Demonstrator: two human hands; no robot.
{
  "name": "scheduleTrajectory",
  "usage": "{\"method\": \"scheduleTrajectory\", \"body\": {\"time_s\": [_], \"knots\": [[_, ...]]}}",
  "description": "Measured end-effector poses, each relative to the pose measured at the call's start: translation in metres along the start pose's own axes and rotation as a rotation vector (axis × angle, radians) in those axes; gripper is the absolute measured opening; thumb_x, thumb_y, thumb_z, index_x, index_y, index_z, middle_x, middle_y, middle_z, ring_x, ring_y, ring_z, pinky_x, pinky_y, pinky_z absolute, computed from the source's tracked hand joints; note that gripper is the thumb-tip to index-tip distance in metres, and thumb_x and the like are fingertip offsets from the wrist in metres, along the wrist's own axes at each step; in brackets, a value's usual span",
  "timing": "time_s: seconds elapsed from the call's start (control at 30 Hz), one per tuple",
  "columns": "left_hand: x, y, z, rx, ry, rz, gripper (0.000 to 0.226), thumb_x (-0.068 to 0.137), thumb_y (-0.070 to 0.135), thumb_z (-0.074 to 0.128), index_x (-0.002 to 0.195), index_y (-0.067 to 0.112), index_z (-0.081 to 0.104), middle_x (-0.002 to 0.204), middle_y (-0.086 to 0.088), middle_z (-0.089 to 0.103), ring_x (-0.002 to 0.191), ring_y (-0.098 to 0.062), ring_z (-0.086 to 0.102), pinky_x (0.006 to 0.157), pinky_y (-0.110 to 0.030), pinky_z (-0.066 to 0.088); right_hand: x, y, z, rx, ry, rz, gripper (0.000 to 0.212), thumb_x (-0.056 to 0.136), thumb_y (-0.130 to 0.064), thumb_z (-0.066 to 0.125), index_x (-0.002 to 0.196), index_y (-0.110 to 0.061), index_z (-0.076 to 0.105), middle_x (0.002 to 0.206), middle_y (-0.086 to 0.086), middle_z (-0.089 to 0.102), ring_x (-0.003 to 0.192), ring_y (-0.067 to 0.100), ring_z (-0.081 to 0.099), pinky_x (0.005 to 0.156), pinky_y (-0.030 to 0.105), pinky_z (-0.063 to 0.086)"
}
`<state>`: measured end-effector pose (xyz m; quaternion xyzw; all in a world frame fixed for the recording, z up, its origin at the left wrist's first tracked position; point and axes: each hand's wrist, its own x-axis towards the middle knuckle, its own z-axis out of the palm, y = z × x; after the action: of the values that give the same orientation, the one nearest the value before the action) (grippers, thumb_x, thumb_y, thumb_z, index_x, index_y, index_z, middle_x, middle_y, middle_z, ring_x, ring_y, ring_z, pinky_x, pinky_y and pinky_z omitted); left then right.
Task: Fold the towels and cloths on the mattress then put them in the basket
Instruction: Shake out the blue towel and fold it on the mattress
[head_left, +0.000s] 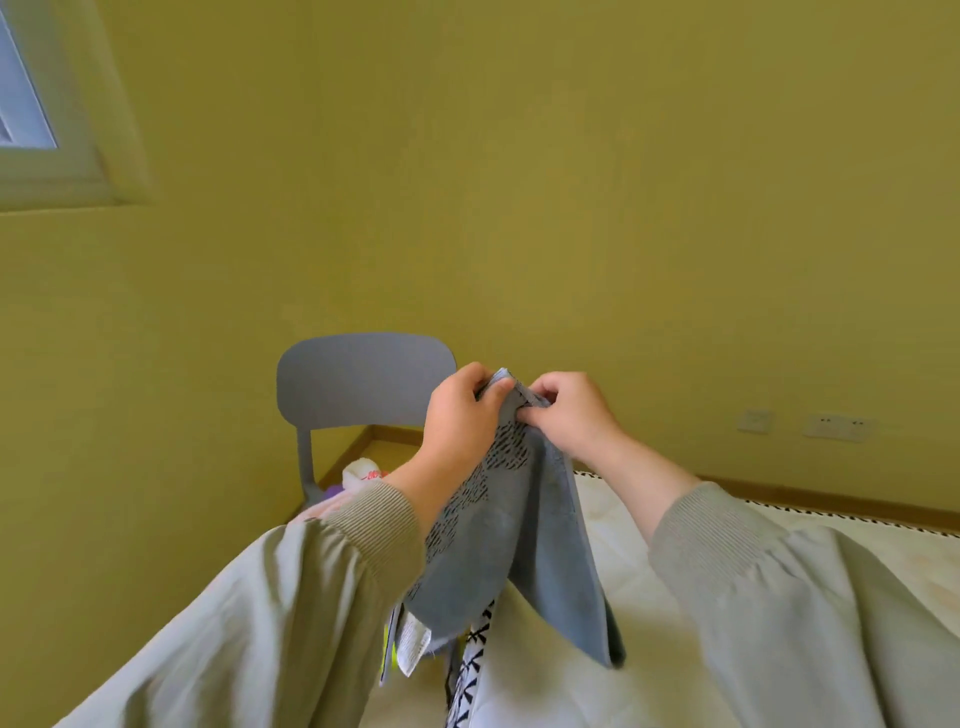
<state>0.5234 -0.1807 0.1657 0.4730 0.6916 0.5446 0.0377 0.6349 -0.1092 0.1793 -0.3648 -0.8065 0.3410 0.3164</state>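
Your sleeves (311, 597) flank the towel (498, 530) mid-frame; left grip (460, 410) and right grip (566, 415) pinch its top edge, so any slack could drop it.

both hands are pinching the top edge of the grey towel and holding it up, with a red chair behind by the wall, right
Not quite: the chair is grey, not red. The head view shows it behind by the wall, while the left hand and the right hand both pinch the top edge of the grey towel and hold it up.
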Motion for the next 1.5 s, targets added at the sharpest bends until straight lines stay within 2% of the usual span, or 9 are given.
{"method": "scheduleTrajectory", "body": {"time_s": [0.17, 0.33, 0.47, 0.57, 0.7, 0.9, 1.13, 1.37, 1.5], "knots": [[-0.004, 0.035, -0.036, -0.001, 0.103, 0.050, 0.038, 0.098, 0.025, 0.050, 0.066, 0.016, 0.032, 0.059, 0.004, 0.033, 0.054, -0.011, 0.026, 0.047, -0.020, 0.027, -0.007, -0.020, -0.005, -0.185, -0.048, 0.039, 0.018, 0.075, 0.005, 0.052, 0.067, -0.009, 0.060, 0.060, 0.002, 0.052, 0.055, 0.016, 0.044, 0.047, 0.023, 0.032], [-0.003, 0.051, -0.072, -0.051, 0.219, 0.007, 0.032, 0.100, 0.029, 0.046, 0.074, 0.013, 0.036, 0.063, 0.003, 0.036, 0.055, -0.012, 0.028, 0.043, -0.017, 0.028, -0.017, -0.008, -0.006, -0.326, -0.047, 0.153, 0.017, 0.073, 0.002, 0.049, 0.068, -0.012, 0.056, 0.065, 0.008, 0.049, 0.063, 0.022, 0.042, 0.055, 0.028, 0.031], [-0.003, 0.041, -0.101, 0.054, 0.268, -0.031, 0.029, 0.100, 0.032, 0.045, 0.087, 0.007, 0.049, 0.064, 0.003, 0.042, 0.053, -0.012, 0.033, 0.048, -0.025, 0.029, -0.022, -0.009, -0.025, -0.546, 0.040, 0.144, 0.011, 0.084, -0.009, 0.053, 0.083, -0.009, 0.063, 0.086, 0.012, 0.066, 0.085, 0.030, 0.064, 0.066, 0.025, 0.040], [-0.010, 0.027, -0.117, 0.084, 0.310, -0.070, 0.029, 0.100, 0.032, 0.045, 0.093, 0.004, 0.051, 0.066, 0.002, 0.047, 0.054, -0.013, 0.038, 0.052, -0.030, 0.033, -0.031, -0.018, -0.036, -0.786, 0.083, 0.111, 0.013, 0.084, -0.003, 0.049, 0.079, -0.012, 0.056, 0.094, 0.008, 0.066, 0.092, 0.028, 0.063, 0.073, 0.029, 0.042], [-0.012, 0.022, -0.126, 0.115, 0.334, -0.091, 0.024, 0.101, 0.025, 0.045, 0.088, 0.005, 0.048, 0.069, 0.001, 0.045, 0.058, -0.012, 0.038, 0.056, -0.032, 0.033, -0.034, -0.015, -0.051, -0.968, 0.174, 0.078, 0.021, 0.084, 0.001, 0.049, 0.093, -0.010, 0.064, 0.101, 0.006, 0.063, 0.098, 0.026, 0.058, 0.089, 0.035, 0.044], [-0.014, 0.007, -0.137, 0.216, 0.252, -0.148, 0.014, 0.098, 0.011, 0.047, 0.091, 0.000, 0.053, 0.073, -0.002, 0.051, 0.061, -0.017, 0.042, 0.056, -0.030, 0.036, -0.042, 0.005, -0.067, -0.920, 0.325, 0.228, 0.022, 0.089, -0.013, 0.051, 0.106, -0.011, 0.065, 0.120, 0.008, 0.056, 0.118, 0.028, 0.045, 0.100, 0.040, 0.034], [-0.017, 0.000, -0.134, 0.219, 0.268, -0.169, 0.018, 0.099, 0.016, 0.045, 0.091, 0.003, 0.053, 0.072, -0.003, 0.052, 0.061, -0.022, 0.044, 0.058, -0.032, 0.036, -0.053, 0.000, -0.071, -0.686, 0.405, 0.219, 0.017, 0.087, 0.001, 0.049, 0.097, -0.004, 0.061, 0.104, 0.015, 0.062, 0.095, 0.033, 0.059, 0.073, 0.035, 0.046], [-0.017, -0.005, -0.113, 0.228, 0.152, -0.179, 0.018, 0.100, 0.024, 0.045, 0.095, 0.009, 0.054, 0.083, -0.010, 0.058, 0.073, -0.026, 0.051, 0.062, -0.032, 0.037, -0.063, 0.022, -0.096, -0.829, 0.490, 0.257, 0.017, 0.086, -0.007, 0.054, 0.098, -0.007, 0.065, 0.105, 0.012, 0.064, 0.106, 0.031, 0.054, 0.085, 0.036, 0.045], [-0.016, -0.007, -0.096, 0.319, 0.086, -0.165, 0.018, 0.095, 0.023, 0.053, 0.089, 0.007, 0.061, 0.078, -0.011, 0.062, 0.074, -0.029, 0.056, 0.062, -0.031, 0.039, -0.056, 0.046, -0.113, -0.750, 0.526, 0.324, 0.017, 0.082, -0.004, 0.056, 0.094, -0.005, 0.068, 0.103, 0.015, 0.065, 0.100, 0.034, 0.057, 0.082, 0.036, 0.049]]}}
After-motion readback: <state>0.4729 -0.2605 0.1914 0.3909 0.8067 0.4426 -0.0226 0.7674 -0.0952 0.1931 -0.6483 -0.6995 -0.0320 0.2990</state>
